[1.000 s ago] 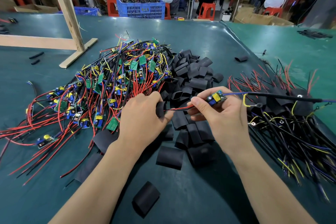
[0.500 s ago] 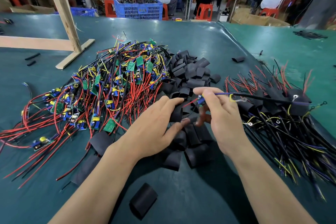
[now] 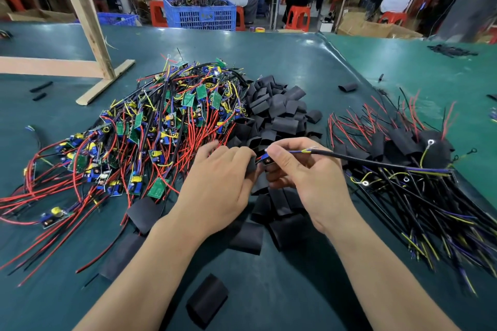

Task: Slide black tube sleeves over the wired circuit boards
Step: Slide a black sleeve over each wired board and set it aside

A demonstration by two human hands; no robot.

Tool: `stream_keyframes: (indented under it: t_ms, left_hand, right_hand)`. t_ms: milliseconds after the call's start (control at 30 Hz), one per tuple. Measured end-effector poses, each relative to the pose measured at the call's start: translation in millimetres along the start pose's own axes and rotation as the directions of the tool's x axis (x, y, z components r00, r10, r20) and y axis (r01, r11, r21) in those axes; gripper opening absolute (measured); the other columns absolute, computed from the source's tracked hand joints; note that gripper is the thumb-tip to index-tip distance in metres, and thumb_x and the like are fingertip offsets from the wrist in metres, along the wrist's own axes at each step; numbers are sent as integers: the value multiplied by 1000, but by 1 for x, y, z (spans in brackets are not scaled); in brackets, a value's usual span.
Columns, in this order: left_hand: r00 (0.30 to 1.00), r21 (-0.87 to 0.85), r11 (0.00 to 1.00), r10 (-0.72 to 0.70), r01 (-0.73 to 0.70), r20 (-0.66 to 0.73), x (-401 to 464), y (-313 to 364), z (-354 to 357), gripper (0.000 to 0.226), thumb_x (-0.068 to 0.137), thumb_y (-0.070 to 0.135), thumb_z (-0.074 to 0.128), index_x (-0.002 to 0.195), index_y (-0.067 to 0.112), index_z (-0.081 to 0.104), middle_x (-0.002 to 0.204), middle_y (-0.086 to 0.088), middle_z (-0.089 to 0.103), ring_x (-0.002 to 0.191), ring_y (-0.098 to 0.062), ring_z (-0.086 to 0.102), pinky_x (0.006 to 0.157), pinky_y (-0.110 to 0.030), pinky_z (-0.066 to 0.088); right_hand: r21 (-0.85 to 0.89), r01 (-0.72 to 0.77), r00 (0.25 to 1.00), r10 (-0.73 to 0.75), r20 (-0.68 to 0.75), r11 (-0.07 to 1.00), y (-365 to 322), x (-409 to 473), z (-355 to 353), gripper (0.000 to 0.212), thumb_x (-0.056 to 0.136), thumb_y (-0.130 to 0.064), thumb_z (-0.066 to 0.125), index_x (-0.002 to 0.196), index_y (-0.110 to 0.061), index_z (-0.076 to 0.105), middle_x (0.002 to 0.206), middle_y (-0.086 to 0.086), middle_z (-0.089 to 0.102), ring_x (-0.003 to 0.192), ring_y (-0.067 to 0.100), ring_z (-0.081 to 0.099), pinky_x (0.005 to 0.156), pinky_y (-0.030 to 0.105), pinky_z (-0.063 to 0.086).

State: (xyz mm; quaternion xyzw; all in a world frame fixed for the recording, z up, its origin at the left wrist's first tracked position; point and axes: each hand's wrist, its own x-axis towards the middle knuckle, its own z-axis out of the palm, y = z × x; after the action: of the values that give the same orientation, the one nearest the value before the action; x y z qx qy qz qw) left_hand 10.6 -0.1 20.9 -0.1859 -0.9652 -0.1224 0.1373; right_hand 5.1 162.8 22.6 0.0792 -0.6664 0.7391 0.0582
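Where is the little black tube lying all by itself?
In the head view, the lone black tube sleeve lies on the green table between the person's forearms, nearer than the sleeve pile.

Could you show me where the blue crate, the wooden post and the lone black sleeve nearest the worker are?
blue crate (image 3: 200,15): head view, front wall.
wooden post (image 3: 85,13): head view, mid-shaft.
lone black sleeve (image 3: 206,301): head view, flat top.
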Motion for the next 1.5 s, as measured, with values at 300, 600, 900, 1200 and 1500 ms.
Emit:
stream_keyframes:
  t_ms: [300, 600, 900, 1200, 1500]
  left_hand:
    - [994, -359, 927, 94, -107, -54, -5, 4, -3, 55, 97, 30, 35, 146, 5, 37, 119, -5, 54, 109, -21, 52, 96, -34, 40]
    - [990, -356, 924, 138, -142, -35, -7, -6, -6, 57, 96, 27, 41, 149, 7, 37, 107, -2, 54, 99, -20, 50, 91, -40, 41]
    - [985, -509, 847, 89, -153, -148, -12, -8, -7, 54, 95, 21, 47, 148, 20, 37, 127, 4, 56, 119, -13, 49, 101, -41, 41]
    - [978, -491, 850, 116, -189, -176, -11, -8, -6, 57, 92, 18, 51, 147, 15, 38, 122, -1, 58, 115, -19, 53, 99, -43, 41]
    - [978, -485, 858, 81, -167, -195, -10, -10, -4, 57, 91, 18, 50, 147, 12, 38, 124, -1, 55, 117, -18, 50, 101, -44, 40]
  right_hand:
    - [76, -60, 996, 54, 75, 995, -8, 2, -10, 13, 78, -18, 76, 90, -21, 78, 83, 7, 75, 70, 18, 70, 62, 27, 57]
    - [56, -147, 981, 138, 133, 988, -9, 1, -11, 18, 87, -6, 67, 97, -18, 76, 83, 9, 76, 71, 18, 71, 64, 26, 57]
    - [71, -173, 976, 161, 149, 982, -10, 2, -12, 14, 77, -12, 73, 89, -16, 78, 84, 12, 75, 69, 18, 70, 64, 24, 56]
    - [111, -188, 969, 167, 180, 976, -11, 1, -16, 21, 69, -16, 74, 90, -16, 79, 89, 14, 76, 72, 21, 72, 66, 24, 57]
    - [84, -183, 964, 162, 209, 980, -13, 3, -16, 22, 67, -11, 75, 88, -15, 79, 85, 12, 76, 71, 21, 72, 65, 24, 57]
